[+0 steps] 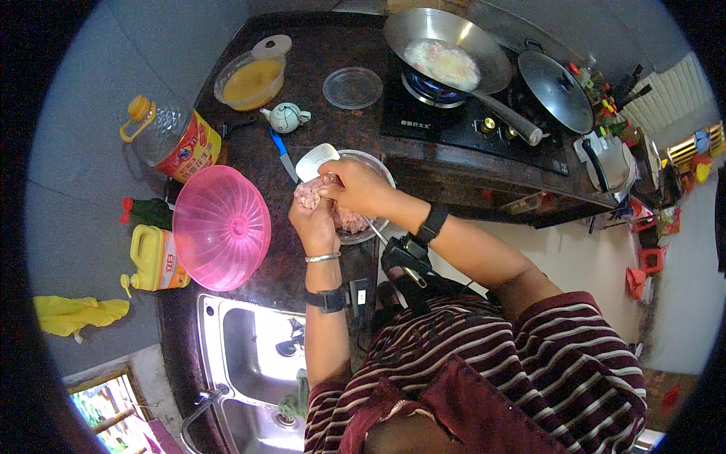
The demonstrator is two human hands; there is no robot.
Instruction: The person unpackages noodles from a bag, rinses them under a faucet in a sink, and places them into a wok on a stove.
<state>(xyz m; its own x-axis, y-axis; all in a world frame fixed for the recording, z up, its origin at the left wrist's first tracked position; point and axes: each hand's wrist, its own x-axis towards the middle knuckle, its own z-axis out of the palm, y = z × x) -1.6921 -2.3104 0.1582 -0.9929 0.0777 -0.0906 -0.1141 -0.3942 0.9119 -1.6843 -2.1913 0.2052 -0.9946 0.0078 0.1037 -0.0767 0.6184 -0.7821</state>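
Note:
My left hand (315,224) is closed around a lump of minced meat (309,194) at the near left of a round bowl (388,170). Against the same lump rest the fingers of my right hand (354,184), which also touch or hold a white scoop-like utensil (316,162); the exact grip is hidden. More minced meat (350,220) lies in the bowl, with a metal utensil handle (374,231) sticking out over its rim. Just left of the bowl lies a blue-handled knife (283,153). A wok (490,59) holding whitish liquid and pinkish pieces stands over a blue flame.
A pink colander (221,227), an oil bottle (187,142) and a yellow jug (153,258) stand on the left. Farther back are a small teapot (285,118), a tub of yellow liquid (252,82) and a clear lid (353,88). A steel sink (218,340) is at lower left, a lidded pan (556,91) at right.

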